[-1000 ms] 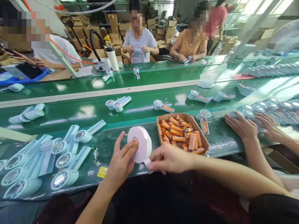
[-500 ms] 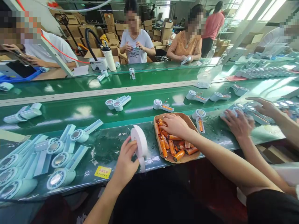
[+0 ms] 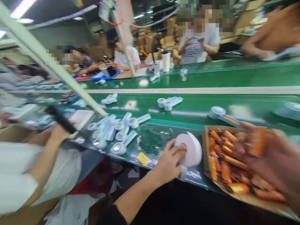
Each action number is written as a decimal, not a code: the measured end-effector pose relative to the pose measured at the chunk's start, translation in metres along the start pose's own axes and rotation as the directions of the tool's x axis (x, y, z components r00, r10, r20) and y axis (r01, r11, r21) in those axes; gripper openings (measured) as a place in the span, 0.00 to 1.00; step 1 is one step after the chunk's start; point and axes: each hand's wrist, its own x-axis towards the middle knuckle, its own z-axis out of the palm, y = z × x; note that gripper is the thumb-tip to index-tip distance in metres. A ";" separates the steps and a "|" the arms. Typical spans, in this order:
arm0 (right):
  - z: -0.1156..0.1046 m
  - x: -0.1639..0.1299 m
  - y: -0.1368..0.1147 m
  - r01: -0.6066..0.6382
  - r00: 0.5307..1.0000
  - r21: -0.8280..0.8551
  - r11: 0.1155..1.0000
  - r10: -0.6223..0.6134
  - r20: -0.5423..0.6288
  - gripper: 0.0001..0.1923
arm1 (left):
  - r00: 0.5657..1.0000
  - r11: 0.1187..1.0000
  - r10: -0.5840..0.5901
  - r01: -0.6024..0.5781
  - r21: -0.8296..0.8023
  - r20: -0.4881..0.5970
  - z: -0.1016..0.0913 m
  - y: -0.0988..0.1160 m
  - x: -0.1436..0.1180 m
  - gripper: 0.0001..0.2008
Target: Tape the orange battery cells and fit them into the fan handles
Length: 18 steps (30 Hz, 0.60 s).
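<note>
Head view: a white tape roll (image 3: 190, 149) is gripped upright on the green surface (image 3: 234, 78) by the left hand (image 3: 167, 164), while an orange battery (image 3: 256, 143) is lifted, blurred, in the right hand (image 3: 269, 156) over the cardboard tray (image 3: 206, 147), likely to be taped next.

Readable text: none that I can make out. Yellow sticker (image 3: 143, 158) on the bench (image 3: 211, 78) edge: print too blurred to read.

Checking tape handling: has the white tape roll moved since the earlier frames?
Cannot tell: the camera swung. The white tape roll sits just left of the cardboard tray of orange cells, as before, left hand on it.
</note>
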 end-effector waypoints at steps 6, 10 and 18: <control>0.038 -0.009 0.012 -0.176 0.956 0.242 0.954 0.106 0.275 0.21 | 0.983 0.973 0.167 -0.152 0.175 -0.076 -0.018 -0.010 0.013 0.24; 0.032 -0.013 0.017 -0.030 0.961 0.106 0.994 0.000 0.276 0.21 | 0.973 0.938 0.226 -0.205 0.281 -0.047 -0.029 -0.006 0.016 0.25; 0.024 -0.016 0.019 0.271 0.959 -0.441 0.855 -0.199 0.204 0.24 | 0.973 0.907 0.231 -0.218 0.360 0.010 -0.036 0.004 0.014 0.27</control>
